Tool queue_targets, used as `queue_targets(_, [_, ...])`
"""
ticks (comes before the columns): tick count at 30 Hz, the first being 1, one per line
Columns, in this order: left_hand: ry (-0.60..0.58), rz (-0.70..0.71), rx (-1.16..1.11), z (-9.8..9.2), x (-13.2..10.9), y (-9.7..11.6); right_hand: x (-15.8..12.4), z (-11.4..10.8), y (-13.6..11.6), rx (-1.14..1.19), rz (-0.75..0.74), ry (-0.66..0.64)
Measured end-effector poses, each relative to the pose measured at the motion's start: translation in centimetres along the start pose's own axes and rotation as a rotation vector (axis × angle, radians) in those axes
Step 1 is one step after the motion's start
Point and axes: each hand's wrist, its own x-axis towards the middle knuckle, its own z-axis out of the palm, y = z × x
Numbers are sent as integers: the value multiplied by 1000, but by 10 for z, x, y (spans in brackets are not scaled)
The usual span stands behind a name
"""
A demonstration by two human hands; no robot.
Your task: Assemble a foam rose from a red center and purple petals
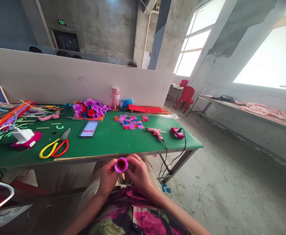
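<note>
A small purple artificial flower [121,165] with a dark reddish centre is held over my lap, just in front of the table edge. My left hand [108,174] pinches it from the left side. On the other side, the fingers of my right hand [138,171] are closed against its petals. Below the bloom, whatever stem it has is mostly hidden by my hands. Loose purple, red and blue petals [131,122] lie scattered on the green table [113,140]. A pink glue gun [155,133] rests to their right.
Yellow-and-red scissors [56,145], a phone [88,129] and a bunch of finished flowers [91,108] are on the table. Colourful pipe cleaners [10,114] pile up at left. A pink bottle [115,98] stands near the white partition [84,78]. A pink power socket [177,133] trails a cord over the edge.
</note>
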Motion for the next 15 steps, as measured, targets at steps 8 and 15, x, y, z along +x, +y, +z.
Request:
queue_targets(8, [-33,-66,-103,1,-1,-7,0,-5,-9,-30,-17,-1])
queue_targets(15, [-56,-63,-202,5,-2,-6,-1,1,-1,-53,17,25])
